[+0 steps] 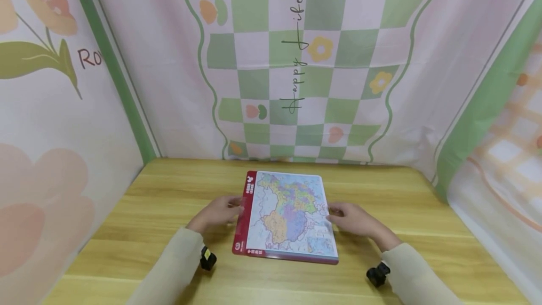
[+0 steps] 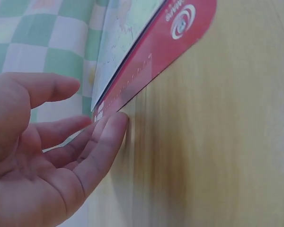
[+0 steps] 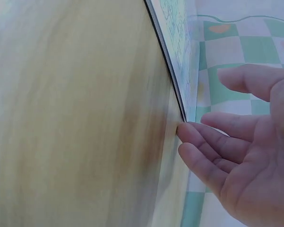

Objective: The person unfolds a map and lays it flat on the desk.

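Observation:
A flat board printed with a colourful map (image 1: 288,215) lies on the wooden table, turned sideways. Its red border (image 2: 161,52) carries white print and a round logo. At the board's left edge is my left hand (image 1: 217,212), fingertips right at the red border and thumb raised apart from it. On the opposite side my right hand (image 1: 355,219) has its fingertips at the board's thin dark edge (image 3: 166,59), thumb likewise held away. Neither hand curls round the board; the fingers are relaxed and loosely bent.
The wooden table (image 1: 165,187) ends at a green-and-white checked curtain (image 1: 288,84). Floral cloth hangs on the left (image 1: 51,145) and a green-edged curtain (image 1: 478,121) on the right. Black wrist cameras sit under both sleeves.

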The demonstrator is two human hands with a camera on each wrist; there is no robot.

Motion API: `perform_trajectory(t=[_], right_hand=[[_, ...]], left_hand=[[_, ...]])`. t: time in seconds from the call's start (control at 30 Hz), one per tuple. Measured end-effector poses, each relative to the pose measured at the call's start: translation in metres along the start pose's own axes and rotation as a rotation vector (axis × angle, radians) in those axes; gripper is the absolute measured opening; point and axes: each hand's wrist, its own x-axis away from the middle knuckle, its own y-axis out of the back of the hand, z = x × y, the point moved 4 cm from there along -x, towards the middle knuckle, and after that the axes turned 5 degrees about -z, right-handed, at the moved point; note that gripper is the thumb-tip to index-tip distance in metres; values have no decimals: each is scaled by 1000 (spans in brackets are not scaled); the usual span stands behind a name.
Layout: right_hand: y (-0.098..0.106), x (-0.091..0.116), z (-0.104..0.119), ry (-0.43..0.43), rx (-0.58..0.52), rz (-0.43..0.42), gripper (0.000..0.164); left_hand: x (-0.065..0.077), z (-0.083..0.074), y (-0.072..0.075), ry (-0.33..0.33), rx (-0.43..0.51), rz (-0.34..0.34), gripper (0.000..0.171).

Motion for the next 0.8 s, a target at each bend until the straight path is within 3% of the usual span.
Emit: perform_trajectory(t=[0.23,0.4,0.63,0.8], right_hand=[[-1,0,-3,-22,-39,-7,48],[-3,-1,-2,-16,-44,-5,51],[-6,-5,-5,-19,-56,-6,51],[-7,-7,-6,-10,-76,-4,50]], left_hand=[[-5,7,-1,49,148,0,47],[-8,10,-2,71,148,-15,46],[-7,8,0,103,287,-12,48],[-6,9,-1,114,323,-28,47]])
